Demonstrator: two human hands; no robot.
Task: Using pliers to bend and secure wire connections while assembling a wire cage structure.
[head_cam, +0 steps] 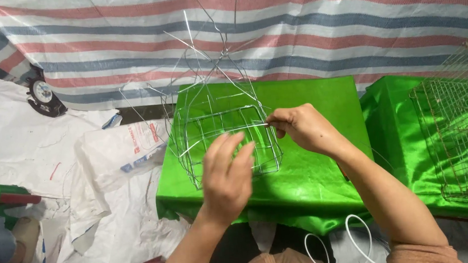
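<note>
Your right hand (299, 127) pinches a strand of the wire cage (223, 137) on the green desk (313, 164); left hand (226, 178), fingers loose, braces its front to steady it.

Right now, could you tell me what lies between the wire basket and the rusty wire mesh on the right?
In the head view, the right hand pinching the wire basket, then shiny green cloth with a narrow gap, before the rusty wire mesh.

A single head-worn camera looks steeply down and forward from just above the person's forearms, close over the green worktop (308, 99), facing a striped tarpaulin (347, 24) that fills the top of the view.
</note>
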